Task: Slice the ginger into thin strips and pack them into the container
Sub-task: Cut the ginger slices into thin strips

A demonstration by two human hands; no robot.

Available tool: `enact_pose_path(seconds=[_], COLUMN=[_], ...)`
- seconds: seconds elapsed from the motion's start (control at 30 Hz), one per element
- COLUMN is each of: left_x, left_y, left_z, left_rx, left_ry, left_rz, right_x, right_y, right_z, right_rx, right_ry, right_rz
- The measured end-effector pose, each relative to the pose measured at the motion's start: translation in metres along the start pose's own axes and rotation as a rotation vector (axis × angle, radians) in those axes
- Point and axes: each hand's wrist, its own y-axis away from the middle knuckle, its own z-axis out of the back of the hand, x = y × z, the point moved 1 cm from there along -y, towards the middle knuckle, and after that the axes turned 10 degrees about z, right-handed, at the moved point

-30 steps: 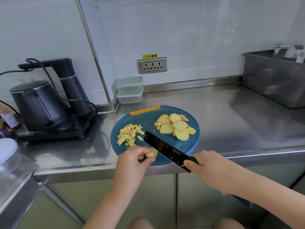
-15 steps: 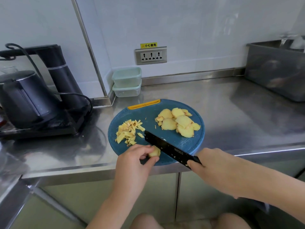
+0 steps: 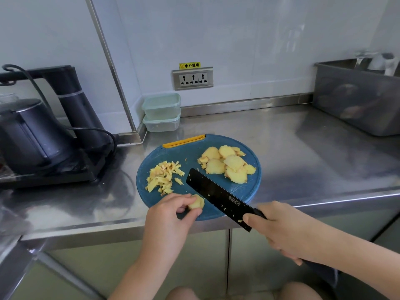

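Nearest the camera, the left hand (image 3: 171, 215) curls over the front edge of the round blue plastic cutting board (image 3: 188, 152), thumb and fingertips pinching a small pale-yellow stack of ginger slices (image 3: 197, 203) flat against it. Just to the right of that stack, the right hand (image 3: 279, 230) is wrapped tight around the handle of a black rectangular-bladed kitchen knife (image 3: 216, 195). The blade slants up and to the left across the board with flecks of ginger stuck to its face; whether its edge touches the stack cannot be told. Beyond the left hand, on the board's left half, lies a loose heap of thin yellow ginger strips (image 3: 163, 176), uneven in length. On the right half, past the blade, sits an overlapping pile of flat, rounded ginger slices (image 3: 227, 165) with pale, moist faces. The board rests on a stainless-steel counter (image 3: 303, 159). Further back, in the corner against the wall, 2 clear rectangular containers with pale-green lids (image 3: 161, 112) stand stacked, well apart from the hands. A black electric kettle (image 3: 28, 135) sits at the left and a grey plastic bin (image 3: 357, 100) at the far right.
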Motion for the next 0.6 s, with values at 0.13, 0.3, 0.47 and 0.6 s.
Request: enact_pose_path(seconds=[0.13,0.3,0.47,0.6], left_x=[0.001,0.002,0.003,0.006], left_y=[0.0,0.0,-0.002,-0.002], left_z=[0.0,0.001,0.0,-0.001], left_rx=[0.001,0.001,0.005,0.008], left_ry=[0.004,0.005,0.017,0.008], left_rz=[-0.004,-0.015,-0.018,-0.034], right_x=[0.002,0.002,0.003,0.006], right_y=[0.005,0.003,-0.001,-0.002], right_z=[0.005,0.01,0.014,0.015], right_rx=[-0.05,-0.005,0.023,0.048], right_ry=[-0.023,0.048,0.081,0.129], right_rz=[0.033,0.029,-0.006,-0.014])
